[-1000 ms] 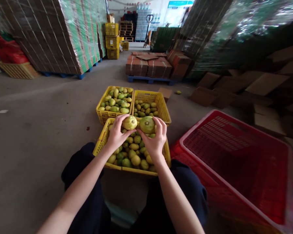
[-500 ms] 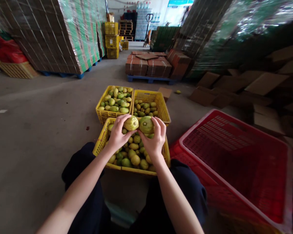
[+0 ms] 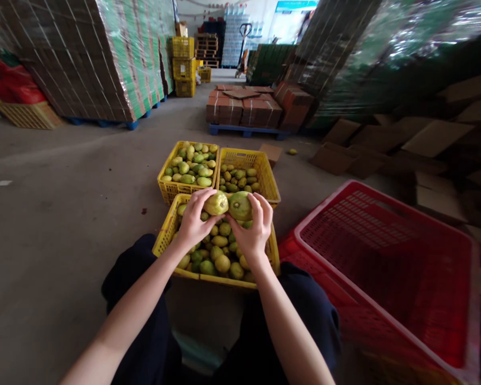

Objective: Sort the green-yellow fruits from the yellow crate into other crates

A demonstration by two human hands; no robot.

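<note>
My left hand [image 3: 196,218] grips a yellowish papaya [image 3: 216,203] between thumb and fingers. A greener papaya [image 3: 239,206] is held the same way in my right hand [image 3: 255,224]. Side by side, the two fruits almost meet, their round ends turned towards me. Both are above the near yellow crate [image 3: 220,282], which holds many green and yellow papayas [image 3: 222,263]. Behind it stand two more yellow crates: the left one [image 3: 166,188] is heaped with fruit, the right one [image 3: 270,179] is filled lower.
A large red crate [image 3: 347,188] stands close on my right. Flattened cardboard [image 3: 436,138] lies beyond it. Ahead is a blue pallet [image 3: 246,131] with bundled cartons [image 3: 260,112]. Wrapped carton stacks [image 3: 140,64] rise on both sides. One loose fruit [image 3: 292,152] lies on the floor.
Almost nothing differs. The greener papaya in my right hand is turned very slightly; both hands keep their place and their hold.
</note>
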